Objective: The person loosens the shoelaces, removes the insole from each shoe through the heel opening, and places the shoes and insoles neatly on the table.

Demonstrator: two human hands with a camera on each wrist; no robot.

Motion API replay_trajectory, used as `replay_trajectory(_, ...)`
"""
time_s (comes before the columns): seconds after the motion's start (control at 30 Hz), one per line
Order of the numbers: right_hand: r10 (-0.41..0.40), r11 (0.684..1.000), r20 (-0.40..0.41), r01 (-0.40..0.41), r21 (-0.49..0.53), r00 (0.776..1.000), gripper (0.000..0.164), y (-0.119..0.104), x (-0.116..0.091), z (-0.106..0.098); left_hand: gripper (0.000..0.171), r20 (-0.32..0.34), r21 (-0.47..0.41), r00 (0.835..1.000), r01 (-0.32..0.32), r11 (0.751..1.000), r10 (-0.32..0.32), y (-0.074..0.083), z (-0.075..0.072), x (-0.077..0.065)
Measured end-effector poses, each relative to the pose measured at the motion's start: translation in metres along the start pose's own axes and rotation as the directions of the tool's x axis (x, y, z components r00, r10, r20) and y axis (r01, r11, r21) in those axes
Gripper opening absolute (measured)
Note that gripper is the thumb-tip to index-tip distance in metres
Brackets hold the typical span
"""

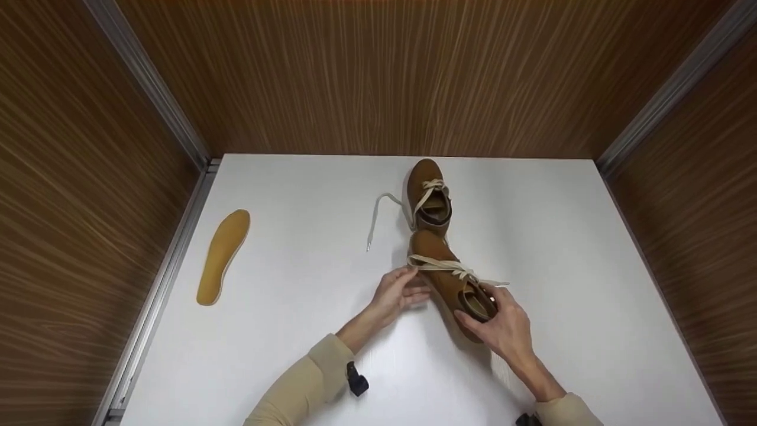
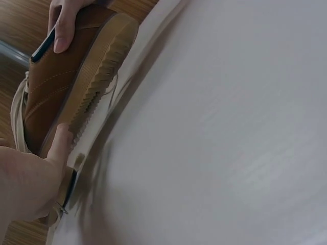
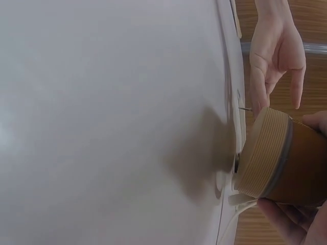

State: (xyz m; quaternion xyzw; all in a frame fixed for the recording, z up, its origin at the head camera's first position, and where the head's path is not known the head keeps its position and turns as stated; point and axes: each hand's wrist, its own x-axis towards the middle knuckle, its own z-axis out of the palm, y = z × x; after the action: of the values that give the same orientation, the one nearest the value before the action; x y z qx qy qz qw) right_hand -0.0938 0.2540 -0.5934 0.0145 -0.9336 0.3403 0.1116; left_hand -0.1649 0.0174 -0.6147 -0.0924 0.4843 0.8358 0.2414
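A brown leather lace-up shoe (image 1: 447,285) is tilted above the table, its heel toward me. My right hand (image 1: 508,325) grips it round the heel collar, thumb on one side and fingers on the other. Near the toe, my left hand (image 1: 390,296) touches the side with extended fingers; in the left wrist view a finger lies against the ridged sole (image 2: 94,76). A cream lace (image 1: 437,264) crosses the shoe's front, its loop beside my left thumb. Just beyond stands the matching shoe (image 1: 423,174), partly covered at its heel by the held shoe's toe.
A tan insole (image 1: 225,254) lies on the left of the white table (image 1: 295,236). The far shoe's loose lace (image 1: 374,219) trails leftward over the tabletop. Wood-grain panels (image 1: 378,77) stand behind and at both sides, with metal rails (image 1: 154,89) at the corners.
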Motion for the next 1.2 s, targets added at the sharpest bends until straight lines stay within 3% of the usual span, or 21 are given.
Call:
replay_trajectory(0.37, -0.022, 1.0, 0.04, 0.022, 0.002, 0.999, 0.077, -0.016, 0.001, 0.024, 0.031, -0.019, 0.038, 1.0, -0.015, 0.999, 0.016, 0.008, -0.029, -0.006)
replay_trajectory(0.67, -0.058, 0.998, 0.045, 0.057, 0.014, 0.997, 0.077, -0.023, -0.001, 0.039, 0.024, -0.027, 0.048, 0.999, -0.022, 0.999, 0.023, 0.005, -0.047, 0.0)
replay_trajectory(0.9, -0.07, 0.998, 0.052, 0.07, 0.008, 0.996, 0.081, -0.029, -0.003, 0.048, 0.027, -0.049, 0.075, 0.999, -0.02, 0.997, 0.023, 0.007, -0.053, 0.001)
replay_trajectory(1.2, -0.054, 0.999, 0.076, 0.054, 0.003, 0.996, 0.088, -0.038, -0.004, 0.051, 0.041, -0.099, 0.234, 0.995, 0.019, 0.972, 0.004, 0.018, -0.051, 0.006)
